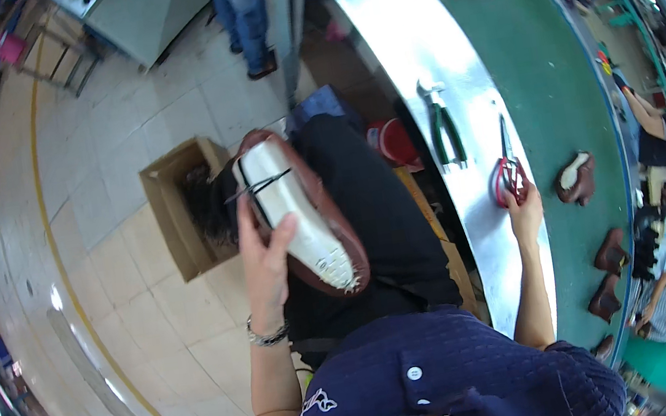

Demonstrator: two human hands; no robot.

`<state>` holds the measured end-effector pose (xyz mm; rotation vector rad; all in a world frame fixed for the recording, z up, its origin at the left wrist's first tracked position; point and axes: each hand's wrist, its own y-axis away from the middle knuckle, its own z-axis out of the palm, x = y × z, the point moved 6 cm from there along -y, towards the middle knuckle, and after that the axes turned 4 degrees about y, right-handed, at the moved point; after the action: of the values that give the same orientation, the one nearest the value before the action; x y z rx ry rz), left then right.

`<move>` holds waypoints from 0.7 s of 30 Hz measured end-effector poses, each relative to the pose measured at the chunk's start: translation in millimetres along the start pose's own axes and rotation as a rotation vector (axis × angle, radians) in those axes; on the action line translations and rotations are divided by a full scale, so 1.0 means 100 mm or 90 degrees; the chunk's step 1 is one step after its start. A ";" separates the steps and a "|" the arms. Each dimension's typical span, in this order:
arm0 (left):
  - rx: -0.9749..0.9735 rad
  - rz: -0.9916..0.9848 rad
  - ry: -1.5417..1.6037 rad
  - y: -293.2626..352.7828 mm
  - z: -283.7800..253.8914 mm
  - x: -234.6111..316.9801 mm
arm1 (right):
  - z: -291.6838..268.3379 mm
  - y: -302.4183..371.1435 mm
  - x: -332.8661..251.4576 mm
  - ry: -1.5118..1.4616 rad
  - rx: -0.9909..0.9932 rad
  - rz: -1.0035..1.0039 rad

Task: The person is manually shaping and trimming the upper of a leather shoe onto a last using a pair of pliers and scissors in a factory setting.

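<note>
A brown leather shoe rests sole-up across my lap, its pale bottom facing me. Black cord is tied around that bottom, and small ragged bits show at the toe end. My left hand grips the shoe's left side, thumb lying on the pale bottom. To the right, my right hand has its fingers closed at the red handles of a pair of scissors. The scissors are over the metal ledge, blades pointing away from me. Lasting pliers with dark green handles lie on the ledge farther off.
Beyond the metal ledge runs a green belt carrying several brown shoes. An open cardboard box stands on the floor left of my legs. A red bucket sits under the ledge. People work at the far right; another stands ahead.
</note>
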<state>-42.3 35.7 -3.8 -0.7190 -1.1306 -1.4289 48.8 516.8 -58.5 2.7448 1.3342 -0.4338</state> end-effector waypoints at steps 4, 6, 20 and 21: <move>-0.038 -0.018 -0.135 0.09 0.00 -0.05 | 0.09 -0.09 0.01 -0.211 -0.334 0.128; 0.039 0.077 -0.408 0.17 -0.13 0.01 | 0.09 0.02 -0.31 -0.483 -0.422 0.229; 0.018 0.033 -0.430 0.33 -0.21 0.08 | -0.45 1.35 -2.86 -0.392 -1.103 -0.098; 0.015 0.039 -0.453 0.34 -0.18 0.11 | -0.42 1.33 -2.95 -0.375 -1.075 -0.104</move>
<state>-8.4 17.7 8.2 -1.2890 -1.6385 -1.1225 -10.9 216.4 53.9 1.0098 0.9293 -0.0005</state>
